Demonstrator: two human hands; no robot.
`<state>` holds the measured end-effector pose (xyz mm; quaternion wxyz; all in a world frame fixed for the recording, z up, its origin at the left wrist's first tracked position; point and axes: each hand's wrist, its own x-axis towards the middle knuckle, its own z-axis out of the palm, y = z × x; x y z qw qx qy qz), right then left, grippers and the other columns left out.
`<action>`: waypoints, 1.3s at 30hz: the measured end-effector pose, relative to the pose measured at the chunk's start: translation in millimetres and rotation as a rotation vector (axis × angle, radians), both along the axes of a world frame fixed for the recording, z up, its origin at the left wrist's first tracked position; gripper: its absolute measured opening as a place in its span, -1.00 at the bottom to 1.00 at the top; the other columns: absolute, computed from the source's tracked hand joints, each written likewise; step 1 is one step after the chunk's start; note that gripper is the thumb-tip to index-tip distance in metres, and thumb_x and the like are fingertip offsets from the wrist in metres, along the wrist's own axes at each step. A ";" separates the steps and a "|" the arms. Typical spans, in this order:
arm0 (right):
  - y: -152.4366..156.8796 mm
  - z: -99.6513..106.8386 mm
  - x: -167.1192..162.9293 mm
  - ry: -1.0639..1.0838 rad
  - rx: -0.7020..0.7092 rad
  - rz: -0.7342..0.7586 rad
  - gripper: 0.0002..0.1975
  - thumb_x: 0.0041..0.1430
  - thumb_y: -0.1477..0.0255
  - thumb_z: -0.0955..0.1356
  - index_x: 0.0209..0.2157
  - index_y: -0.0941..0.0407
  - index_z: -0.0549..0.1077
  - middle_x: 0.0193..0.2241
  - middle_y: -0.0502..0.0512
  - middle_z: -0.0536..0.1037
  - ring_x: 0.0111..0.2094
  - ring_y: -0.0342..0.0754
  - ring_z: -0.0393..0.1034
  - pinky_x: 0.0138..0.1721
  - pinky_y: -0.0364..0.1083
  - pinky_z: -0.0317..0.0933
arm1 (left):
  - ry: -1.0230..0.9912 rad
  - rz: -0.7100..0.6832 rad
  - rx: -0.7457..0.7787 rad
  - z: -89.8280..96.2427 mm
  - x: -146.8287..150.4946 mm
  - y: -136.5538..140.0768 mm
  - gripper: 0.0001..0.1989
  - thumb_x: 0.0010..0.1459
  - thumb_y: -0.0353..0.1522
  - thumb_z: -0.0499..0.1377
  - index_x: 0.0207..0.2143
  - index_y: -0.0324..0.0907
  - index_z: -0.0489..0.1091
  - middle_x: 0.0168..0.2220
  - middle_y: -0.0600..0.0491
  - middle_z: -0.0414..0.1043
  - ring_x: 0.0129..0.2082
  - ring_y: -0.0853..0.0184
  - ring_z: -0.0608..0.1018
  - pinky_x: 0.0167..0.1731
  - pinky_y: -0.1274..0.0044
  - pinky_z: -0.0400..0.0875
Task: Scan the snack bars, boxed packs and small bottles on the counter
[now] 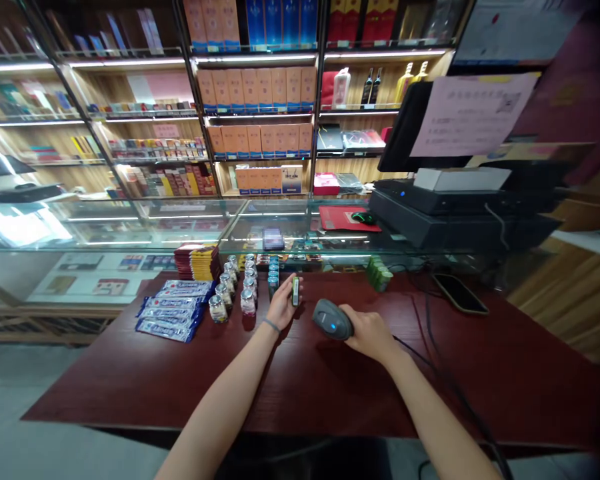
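In the middle of the dark red counter (290,387), my left hand (281,307) is closed around a small green-and-white pack (295,291) held on edge. To its right, my right hand (370,331) grips a grey barcode scanner (333,320) by the handle, its cable trailing right. The scanner's head faces the pack, with a gap between them. Just behind my left hand stands a row of blue packs (273,270). Rows of small lidded glass jars (249,301) are left of it. Similar green packs (379,275) stand in a row farther right.
Blue-and-silver wrapped packets (173,310) and a stack of red and yellow packets (197,262) lie at left. A phone (460,293) and loose cables are at right. Behind runs a glass display case (180,230), with a monitor (405,127) and a mouse (363,218) on top.
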<state>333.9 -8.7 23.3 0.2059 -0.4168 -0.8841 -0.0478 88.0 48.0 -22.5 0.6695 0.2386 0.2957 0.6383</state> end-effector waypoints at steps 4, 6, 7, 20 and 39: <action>-1.4 -0.1 -3.5 -0.047 -0.017 0.022 -0.67 0.04 0.40 0.33 -0.11 0.10 0.34 -0.37 0.05 0.63 -0.39 0.01 0.55 -0.43 -0.13 0.05 | -0.009 -0.005 0.010 -5.1 0.2 3.3 -0.59 0.20 -0.34 0.23 0.11 -0.08 0.38 0.14 -0.07 0.40 -0.18 0.37 0.56 -0.36 0.60 0.45; -0.7 -0.9 -3.4 -0.062 -0.026 0.020 -0.73 0.03 0.40 0.34 -0.17 0.09 0.35 -0.40 0.04 0.63 -0.39 0.01 0.54 -0.43 -0.12 0.03 | -0.001 -0.003 0.012 -8.4 0.1 5.7 -0.60 0.21 -0.33 0.22 0.10 -0.08 0.39 0.15 -0.08 0.40 -0.13 0.34 0.55 -0.32 0.58 0.45; -0.3 -1.2 -3.3 -0.061 -0.027 0.019 -0.74 0.03 0.40 0.34 -0.18 0.09 0.35 -0.40 0.03 0.62 -0.40 0.01 0.54 -0.44 -0.12 0.03 | 0.004 -0.003 0.012 -9.8 0.1 6.8 -0.61 0.20 -0.32 0.23 0.10 -0.08 0.39 0.15 -0.08 0.40 -0.12 0.33 0.55 -0.30 0.57 0.45; 6.4 -3.0 10.6 0.136 0.091 -0.052 -0.70 0.04 0.39 0.32 -0.14 0.11 0.36 -0.48 0.02 0.60 -0.43 0.01 0.54 -0.45 -0.14 0.10 | 0.222 0.120 0.096 -3.6 12.8 -1.5 -0.36 -0.01 -0.36 0.38 0.16 -0.06 0.33 0.01 -0.02 0.46 -0.14 0.33 0.54 -0.22 0.53 0.46; 12.2 -0.1 28.8 0.336 0.240 -0.131 -0.75 0.05 0.39 0.31 -0.18 0.09 0.34 -0.54 -0.01 0.57 -0.51 0.02 0.53 -0.50 -0.14 0.16 | 1.081 0.798 -0.018 1.2 53.8 74.3 -0.67 0.08 -0.52 0.26 -0.09 -0.20 0.32 -0.07 -0.09 0.36 0.00 0.22 0.46 0.06 0.38 0.30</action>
